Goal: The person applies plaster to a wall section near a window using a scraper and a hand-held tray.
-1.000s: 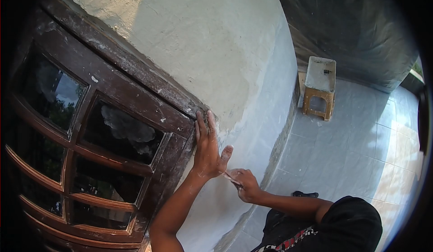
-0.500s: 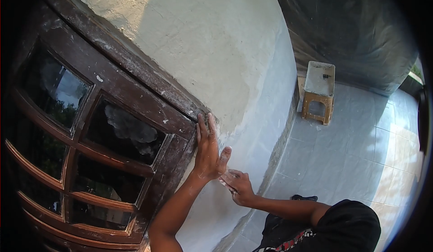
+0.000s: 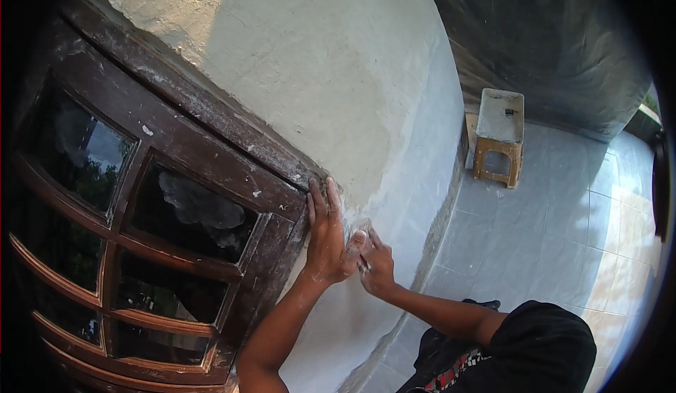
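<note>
My left hand (image 3: 326, 242) lies with fingers stretched along the corner where the brown wooden door frame (image 3: 274, 161) meets the plastered wall (image 3: 338, 111). White powder or paste smears its fingers and thumb. Just beside the left thumb, my right hand (image 3: 378, 268) is closed around a thin flat scraper (image 3: 360, 225), of which only a pale edge shows. The scraper is against the wall, where the surface is whiter and smoother. Most of it is hidden behind my fingers and thumb.
A paned wooden door (image 3: 190, 252) with dark glass fills the left side. On the grey tiled floor (image 3: 542, 217) stands a small brown stool (image 3: 498, 157) with a pale, crusted tray (image 3: 501, 111) on top. A dark plastic sheet (image 3: 549, 48) hangs behind it.
My right hand has moved up along the wall, from below the left wrist to beside the left thumb. The left hand stays almost in place at the frame.
</note>
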Action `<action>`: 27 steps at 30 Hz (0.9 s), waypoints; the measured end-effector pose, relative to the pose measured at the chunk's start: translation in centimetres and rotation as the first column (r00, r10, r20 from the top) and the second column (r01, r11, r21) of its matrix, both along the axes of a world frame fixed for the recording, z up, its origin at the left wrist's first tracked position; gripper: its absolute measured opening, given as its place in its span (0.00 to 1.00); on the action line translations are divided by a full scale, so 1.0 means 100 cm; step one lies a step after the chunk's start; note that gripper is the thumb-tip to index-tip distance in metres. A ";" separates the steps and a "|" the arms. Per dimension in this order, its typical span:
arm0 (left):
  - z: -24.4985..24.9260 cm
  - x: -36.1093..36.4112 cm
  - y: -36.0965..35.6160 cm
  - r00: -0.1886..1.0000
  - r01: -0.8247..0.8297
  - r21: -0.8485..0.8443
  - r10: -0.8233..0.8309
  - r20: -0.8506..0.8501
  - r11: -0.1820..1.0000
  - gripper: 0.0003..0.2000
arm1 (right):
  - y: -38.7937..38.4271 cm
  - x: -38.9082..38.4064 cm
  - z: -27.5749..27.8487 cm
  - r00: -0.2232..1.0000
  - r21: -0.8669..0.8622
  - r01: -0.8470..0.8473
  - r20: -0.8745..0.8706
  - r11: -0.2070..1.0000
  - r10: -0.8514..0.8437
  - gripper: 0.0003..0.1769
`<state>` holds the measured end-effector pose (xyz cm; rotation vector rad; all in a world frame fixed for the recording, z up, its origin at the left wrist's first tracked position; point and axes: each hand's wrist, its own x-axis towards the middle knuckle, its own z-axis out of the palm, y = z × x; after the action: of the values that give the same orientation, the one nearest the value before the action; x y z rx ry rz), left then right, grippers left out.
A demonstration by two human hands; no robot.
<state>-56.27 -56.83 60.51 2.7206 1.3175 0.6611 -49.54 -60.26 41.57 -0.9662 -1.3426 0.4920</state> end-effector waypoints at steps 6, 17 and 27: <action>0.000 0.000 -0.001 0.999 -0.023 -0.015 0.023 0.034 1.000 0.49 | -0.071 0.041 -0.032 0.869 -0.132 -0.466 0.117 0.875 0.481 0.28; 0.000 0.000 0.002 0.997 0.035 0.028 -0.037 0.066 0.999 0.49 | 0.016 0.002 0.023 0.997 0.147 0.082 -0.001 0.986 -0.083 0.27; 0.002 0.003 0.001 0.998 0.048 0.027 -0.049 0.049 0.999 0.46 | 0.022 0.077 0.055 0.987 0.148 0.044 0.149 0.988 -0.066 0.26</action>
<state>-55.97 -56.76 60.75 2.7274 1.2370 0.7410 -41.86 -58.02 47.07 -0.9331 -1.4641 0.2785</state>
